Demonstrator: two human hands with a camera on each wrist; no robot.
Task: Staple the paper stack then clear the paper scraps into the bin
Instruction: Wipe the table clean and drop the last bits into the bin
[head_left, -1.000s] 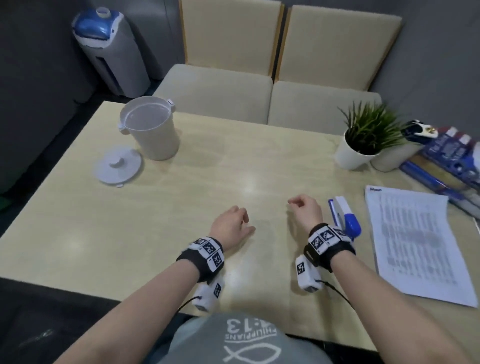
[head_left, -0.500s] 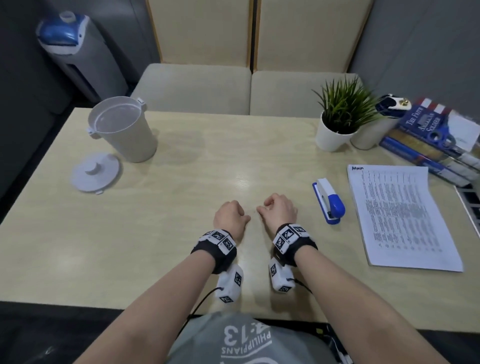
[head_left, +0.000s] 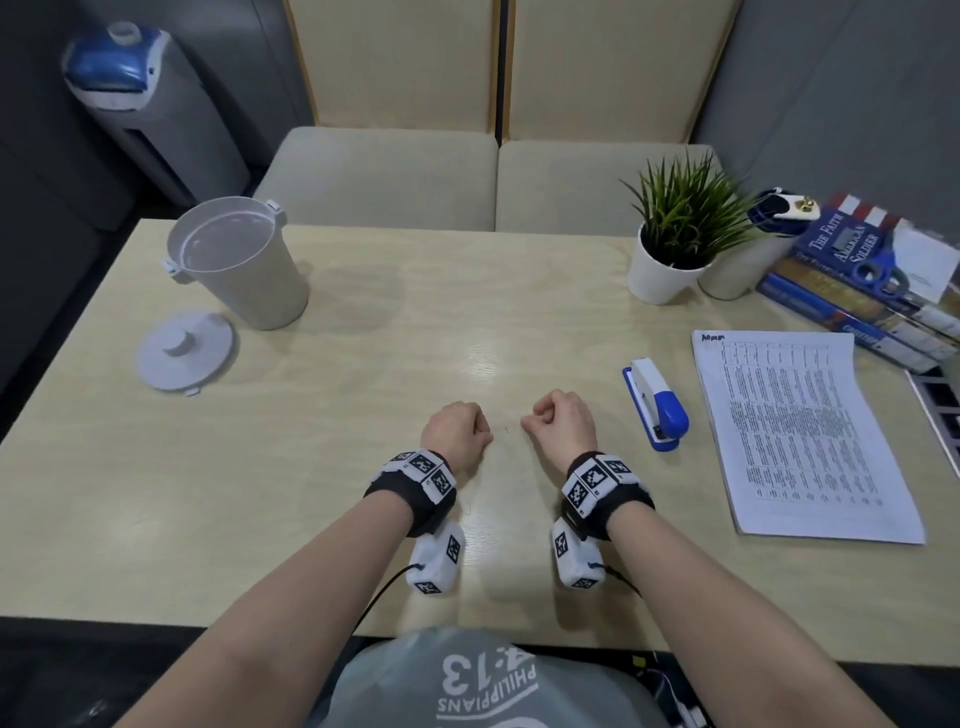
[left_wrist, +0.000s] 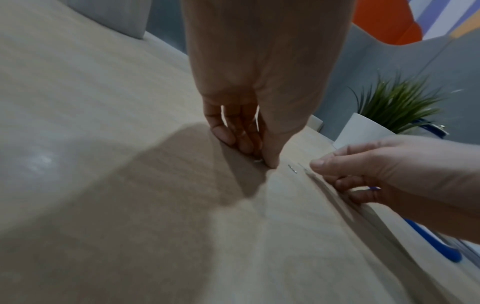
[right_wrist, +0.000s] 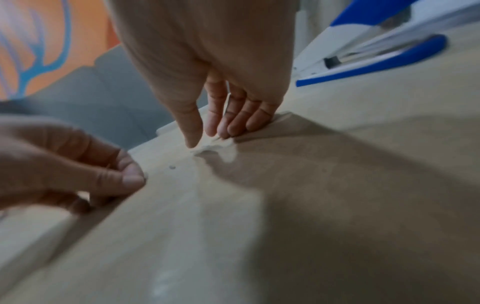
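The pale wooden bench (head_left: 363, 415) carries, at its far left, an open grey bin (head_left: 236, 262) standing upright, with nothing visible inside it; its round lid (head_left: 184, 349) lies flat just beside it, nearer the person. On the right side the paper stack (head_left: 800, 431) lies flat, printed side up, and the blue and white stapler (head_left: 657, 402) rests just to its left, apart from it. Beyond them stand a potted plant (head_left: 675, 234) in a white pot, with a pile of books (head_left: 862, 280) to its right. Both forearms reach forward from the near edge, side by side, with the wrists low over the bench near its middle. The left hand (head_left: 456, 434) is curled, knuckles up, with its thumb and fingertips (left_wrist: 233, 139) drawn together down on the surface; something tiny and shiny sits at the thumb tip, but whether it is pinched cannot be told. The right hand (head_left: 566, 421) is curled likewise, its fingertips (right_wrist: 233, 125) touching the bench and holding nothing that can be made out. Between the two hands lie small thin metal bits (left_wrist: 293, 169), near the thumbs and touching neither.
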